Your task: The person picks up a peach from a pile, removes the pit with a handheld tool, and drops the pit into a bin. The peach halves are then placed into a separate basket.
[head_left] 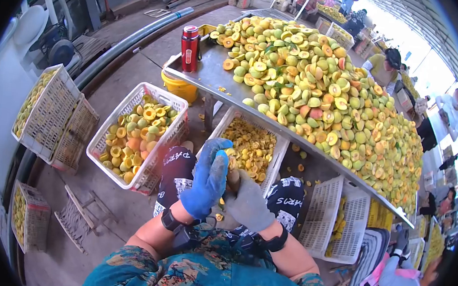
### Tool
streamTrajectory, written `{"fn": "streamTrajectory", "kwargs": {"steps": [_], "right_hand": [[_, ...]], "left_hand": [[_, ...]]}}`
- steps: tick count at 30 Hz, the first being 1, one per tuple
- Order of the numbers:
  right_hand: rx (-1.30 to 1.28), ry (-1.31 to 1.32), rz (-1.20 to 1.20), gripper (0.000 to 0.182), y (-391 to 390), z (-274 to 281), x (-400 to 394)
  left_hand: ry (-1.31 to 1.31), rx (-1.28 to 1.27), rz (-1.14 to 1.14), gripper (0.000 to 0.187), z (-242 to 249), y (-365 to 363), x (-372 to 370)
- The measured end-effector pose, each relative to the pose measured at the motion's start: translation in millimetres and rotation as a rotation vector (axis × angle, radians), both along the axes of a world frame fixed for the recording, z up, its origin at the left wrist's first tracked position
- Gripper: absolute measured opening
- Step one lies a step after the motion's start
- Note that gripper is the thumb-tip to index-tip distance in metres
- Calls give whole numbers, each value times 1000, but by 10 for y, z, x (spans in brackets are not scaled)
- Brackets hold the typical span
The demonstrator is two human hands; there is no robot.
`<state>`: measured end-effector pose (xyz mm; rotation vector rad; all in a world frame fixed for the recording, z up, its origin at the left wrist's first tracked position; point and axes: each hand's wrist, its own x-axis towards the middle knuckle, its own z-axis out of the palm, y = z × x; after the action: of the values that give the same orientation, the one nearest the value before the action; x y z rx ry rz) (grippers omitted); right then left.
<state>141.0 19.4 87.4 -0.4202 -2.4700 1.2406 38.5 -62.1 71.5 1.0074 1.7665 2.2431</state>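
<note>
My left hand [209,181], in a blue glove, is closed with its fingers bent around something I cannot make out. Pressed up against it is my right hand [250,202] in a grey glove, its fingers curled inward; whatever it grips is hidden between the two gloves. Just beyond the hands, between my knees, a white crate [281,156] holds small yellow fruit scraps [250,147]. A big heap of halved yellow-green fruit, like apricots or plums [307,90], covers the metal table [212,73] in front of me.
To the left, a white crate [97,148] holds pitted fruit halves. A red flask [190,49] stands on the table corner above a yellow bucket [179,88]. Stacked crates [50,112] and a small stool [77,218] sit farther left. At right are white crates [353,221] and a co-worker [397,282].
</note>
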Motion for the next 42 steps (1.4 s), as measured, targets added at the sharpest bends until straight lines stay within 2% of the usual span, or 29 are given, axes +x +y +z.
{"fn": "streamTrajectory", "kwargs": {"steps": [2,5,8,11,13,14,16,17,19,20,22,23,25,26,28,30,32,34,36,37,38,40,41,42], "right_hand": [[-42,44,35,22,20,6,-5],[-83,-24,32,21,31,25,2],[1,-68,58,21,42,-78,-15],[-108,-72,40,25,34,-199,-8],[-278,-24,108,32,33,-219,2],[-284,-25,108,32,41,-191,12],[-497,-146,270,27,110,-68,34],[-502,-148,270,27,163,-69,40],[-430,-290,334,28,245,-98,68],[-431,-295,339,28,280,-111,58],[-531,-435,363,27,331,-147,50],[-532,-438,367,27,339,-171,53],[-912,-341,386,27,353,-222,79],[-913,-341,383,27,367,-239,83],[-1163,-271,434,23,398,-263,72],[-1152,-226,410,26,418,-303,51],[-1144,-186,389,29,459,-345,24],[-654,-128,319,35,536,-389,-39],[-717,-85,251,42,583,-462,-45],[-778,-40,176,50,625,-495,-59],[-781,-41,179,50,682,-537,-69],[-938,-82,66,60,781,-599,-74],[-987,-131,-36,63,811,-608,-79],[-998,-134,-36,63,826,-642,-113]], "left_hand": [[-4,-26,6,28,-6,15,-16],[-132,-12,-53,29,-72,21,-60],[-166,17,-107,31,-139,37,-96],[-175,-28,-120,34,-130,22,-98],[-166,-68,-177,48,-100,4,-113],[-169,-74,-177,48,-92,-13,-151],[8,-136,-322,48,-67,-36,-267],[5,-140,-322,48,-75,-20,-324],[-326,-109,-652,46,-120,9,-416],[-331,-108,-645,46,-121,40,-461],[-175,-140,-783,47,-122,97,-523],[-184,-152,-826,47,-138,112,-554],[-212,-95,-814,47,-170,176,-517],[-238,-38,-803,48,-188,224,-486],[-246,54,-787,48,-234,320,-438],[-255,146,-767,49,-299,409,-378],[-722,249,-736,47,-363,474,-322],[-811,253,-747,46,-356,566,-362],[-1031,197,-435,44,-476,665,-410],[-894,139,-393,40,-558,666,-442],[-895,137,-389,40,-641,599,-478],[-142,-294,-273,38,-604,473,-515],[-535,-205,-362,38,-575,464,-535],[-541,-215,-358,38,-510,471,-528]]}}
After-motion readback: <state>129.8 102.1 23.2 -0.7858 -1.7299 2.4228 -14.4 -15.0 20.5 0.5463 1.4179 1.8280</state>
